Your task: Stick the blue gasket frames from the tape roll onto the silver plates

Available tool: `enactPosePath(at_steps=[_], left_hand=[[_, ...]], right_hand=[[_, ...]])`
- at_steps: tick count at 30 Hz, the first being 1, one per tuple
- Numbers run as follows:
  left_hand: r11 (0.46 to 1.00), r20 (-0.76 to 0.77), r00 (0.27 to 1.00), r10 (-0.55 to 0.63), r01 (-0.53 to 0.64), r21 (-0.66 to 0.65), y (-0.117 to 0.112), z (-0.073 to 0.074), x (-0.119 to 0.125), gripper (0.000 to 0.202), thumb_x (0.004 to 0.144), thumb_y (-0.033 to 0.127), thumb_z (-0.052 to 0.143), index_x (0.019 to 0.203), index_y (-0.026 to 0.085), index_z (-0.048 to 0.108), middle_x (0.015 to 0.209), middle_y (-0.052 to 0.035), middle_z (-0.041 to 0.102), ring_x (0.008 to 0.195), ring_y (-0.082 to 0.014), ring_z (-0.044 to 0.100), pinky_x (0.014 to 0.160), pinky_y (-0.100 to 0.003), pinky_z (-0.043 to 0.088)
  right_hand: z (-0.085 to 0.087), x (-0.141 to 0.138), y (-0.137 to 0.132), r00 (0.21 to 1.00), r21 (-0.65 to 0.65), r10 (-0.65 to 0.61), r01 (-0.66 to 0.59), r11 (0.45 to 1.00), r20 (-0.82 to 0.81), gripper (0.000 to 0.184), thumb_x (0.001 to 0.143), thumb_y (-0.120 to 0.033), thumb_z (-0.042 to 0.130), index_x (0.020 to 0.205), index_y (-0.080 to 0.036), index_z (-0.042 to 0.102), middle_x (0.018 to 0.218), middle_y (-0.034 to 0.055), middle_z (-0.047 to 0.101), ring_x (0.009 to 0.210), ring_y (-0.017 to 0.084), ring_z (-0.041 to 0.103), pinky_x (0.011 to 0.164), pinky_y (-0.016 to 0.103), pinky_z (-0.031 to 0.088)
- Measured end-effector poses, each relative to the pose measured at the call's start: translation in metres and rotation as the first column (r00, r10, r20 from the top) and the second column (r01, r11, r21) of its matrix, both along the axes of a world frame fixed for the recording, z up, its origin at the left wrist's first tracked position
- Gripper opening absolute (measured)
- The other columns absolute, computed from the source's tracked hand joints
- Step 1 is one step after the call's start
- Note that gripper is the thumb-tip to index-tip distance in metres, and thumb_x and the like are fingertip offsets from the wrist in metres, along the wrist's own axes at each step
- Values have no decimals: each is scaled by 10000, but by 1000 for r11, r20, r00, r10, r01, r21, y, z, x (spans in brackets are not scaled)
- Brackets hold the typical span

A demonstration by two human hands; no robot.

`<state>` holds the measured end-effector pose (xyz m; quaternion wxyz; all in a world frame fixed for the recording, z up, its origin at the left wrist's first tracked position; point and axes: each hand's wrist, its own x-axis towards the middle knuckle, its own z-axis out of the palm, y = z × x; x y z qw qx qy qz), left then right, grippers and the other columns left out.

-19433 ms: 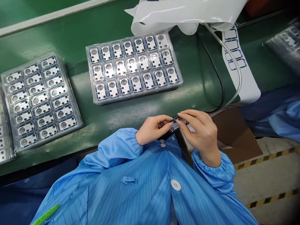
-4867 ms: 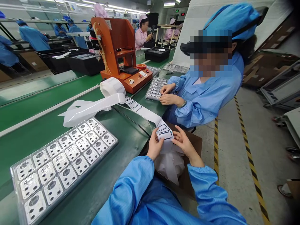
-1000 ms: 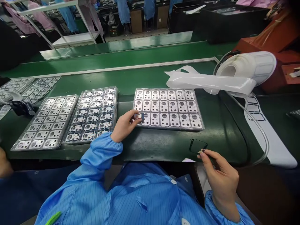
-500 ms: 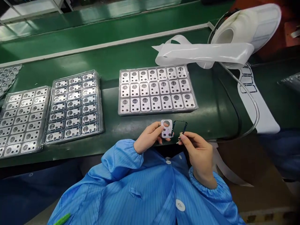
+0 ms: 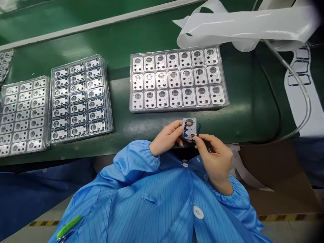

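Observation:
My left hand (image 5: 167, 137) pinches a small silver metal plate (image 5: 189, 128) with a round hole, held upright just in front of my chest. My right hand (image 5: 214, 156) pinches a thin dark blue frame-shaped sticker (image 5: 198, 128) and holds it against the plate's right side. Both hands hover over the near edge of the green belt (image 5: 76, 37). Just beyond them lies a clear tray (image 5: 177, 107) with three rows of the same silver plates.
Two more trays of plates (image 5: 80, 98) (image 5: 22, 114) lie at the left. A white liner strip (image 5: 243, 28) curls at the top right, with a sticker backing strip (image 5: 301, 84) and a clear tube (image 5: 302, 101) running down the right. A cardboard box (image 5: 275, 175) sits below.
My left hand lifted a plate from the tray and brought it close. My right hand carried the blue frame sticker over until it met the plate. The view tilted down.

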<state>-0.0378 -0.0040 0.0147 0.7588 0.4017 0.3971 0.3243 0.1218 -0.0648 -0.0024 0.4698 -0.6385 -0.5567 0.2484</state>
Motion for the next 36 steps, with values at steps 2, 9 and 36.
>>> enactPosePath(at_steps=[2, 9, 36], left_hand=[[1000, 5, 1000, 6, -6, -3, 0, 0, 0, 387, 922, 420, 588, 1190, 140, 599, 939, -62, 632, 790, -144, 635, 581, -210, 508], [1000, 0, 1000, 9, -9, -3, -1, -1, 1, 432, 920, 453, 585, 1224, 147, 606, 941, -68, 648, 789, -146, 643, 582, -207, 517], [1000, 3, 1000, 5, -5, -5, -1, 0, 1, 385, 915, 446, 594, 1165, 154, 613, 923, -55, 648, 803, -143, 655, 594, -200, 526]], right_hand=[[3, -1, 1, 1000, 6, 0, 0, 1000, 20, 109, 872, -315, 689, 877, -216, 735, 801, 19, 732, 685, 161, 681, 710, 307, 574], [5, -2, 2, 998, -9, -6, 7, 1000, 61, 125, 878, -321, 678, 878, -208, 731, 804, 29, 736, 695, 167, 684, 705, 314, 577], [12, -7, 4, 956, 158, -18, -30, 987, 292, 84, 914, -227, 625, 888, -212, 704, 807, 31, 749, 719, 169, 698, 658, 295, 557]])
